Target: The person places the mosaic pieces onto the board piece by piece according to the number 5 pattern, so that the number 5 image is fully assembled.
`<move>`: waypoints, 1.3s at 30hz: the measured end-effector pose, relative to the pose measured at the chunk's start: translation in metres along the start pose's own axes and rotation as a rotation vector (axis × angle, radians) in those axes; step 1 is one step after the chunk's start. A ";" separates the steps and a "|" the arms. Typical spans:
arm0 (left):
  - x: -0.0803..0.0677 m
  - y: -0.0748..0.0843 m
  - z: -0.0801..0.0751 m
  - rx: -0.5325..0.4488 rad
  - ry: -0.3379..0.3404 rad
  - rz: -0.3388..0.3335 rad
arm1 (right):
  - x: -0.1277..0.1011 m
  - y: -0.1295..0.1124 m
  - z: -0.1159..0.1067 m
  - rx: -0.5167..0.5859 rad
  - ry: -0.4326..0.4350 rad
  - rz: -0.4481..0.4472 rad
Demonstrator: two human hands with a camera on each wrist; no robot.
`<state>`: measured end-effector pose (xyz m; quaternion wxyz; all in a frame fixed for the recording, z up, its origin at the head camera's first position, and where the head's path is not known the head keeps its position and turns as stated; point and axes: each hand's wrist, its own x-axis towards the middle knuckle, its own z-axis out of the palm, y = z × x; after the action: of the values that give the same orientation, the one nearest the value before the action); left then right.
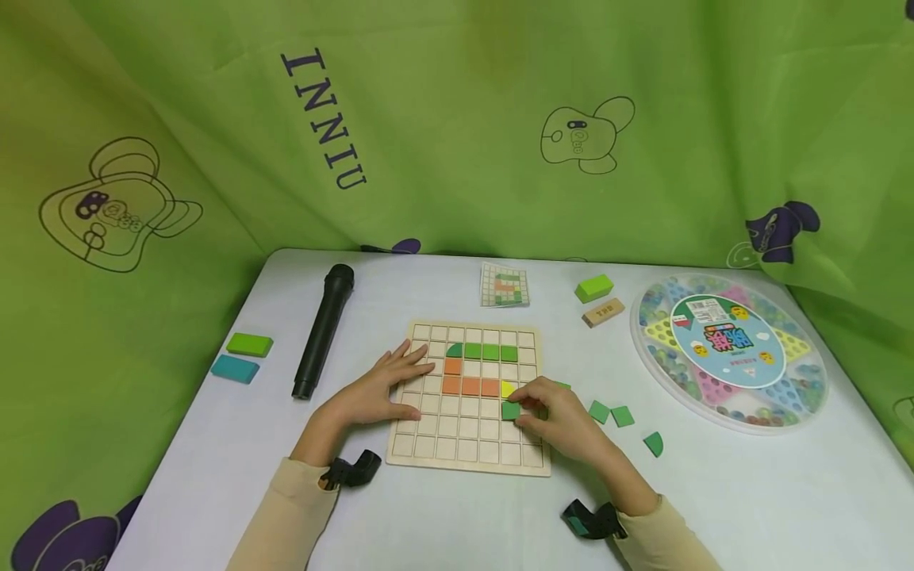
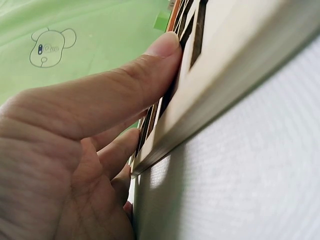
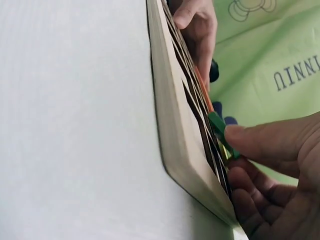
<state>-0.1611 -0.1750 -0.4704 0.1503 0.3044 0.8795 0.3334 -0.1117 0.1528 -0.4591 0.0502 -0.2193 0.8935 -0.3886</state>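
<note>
A wooden grid board [image 1: 446,448] lies on the table, with green, orange and yellow tiles set in some of its cells. My left hand [image 1: 389,386] rests on the board's left side with its fingers spread; in the left wrist view the thumb [image 2: 135,75] presses on the board near its edge. Over the right part of the board, my right hand [image 1: 560,414] pinches a green square tile [image 1: 510,411] between thumb and fingers. That green tile [image 3: 220,129] looks tilted in the right wrist view, just below the yellow tile [image 1: 507,389] in the head view.
Loose green tiles [image 1: 623,416] and a green quarter-round tile [image 1: 653,444] lie right of the board. A pattern card [image 1: 505,285] is behind it. Around stand a black microphone [image 1: 324,333], a round marble game box [image 1: 643,357], green blocks [image 1: 594,288], a blue block [image 1: 235,369] and a wooden block [image 1: 603,312].
</note>
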 end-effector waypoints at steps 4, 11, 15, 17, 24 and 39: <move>0.000 0.000 0.000 0.009 -0.002 0.002 | 0.001 0.000 0.005 -0.018 0.037 0.030; -0.001 0.000 -0.001 0.006 0.005 0.006 | 0.002 0.000 0.010 -0.052 0.059 0.047; -0.002 -0.001 0.001 0.003 0.010 0.005 | 0.000 0.002 0.002 -0.003 0.048 0.069; -0.002 0.000 0.001 0.001 0.010 0.004 | -0.002 0.006 -0.005 0.020 0.054 0.100; -0.001 0.000 0.000 0.007 0.005 -0.001 | -0.010 0.027 -0.032 -0.015 0.122 0.150; 0.000 -0.001 0.001 0.006 0.007 0.002 | -0.004 0.053 -0.053 -0.092 -0.027 0.077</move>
<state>-0.1610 -0.1749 -0.4715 0.1462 0.3046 0.8807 0.3319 -0.1407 0.2222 -0.4609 0.0672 -0.1920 0.9175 -0.3419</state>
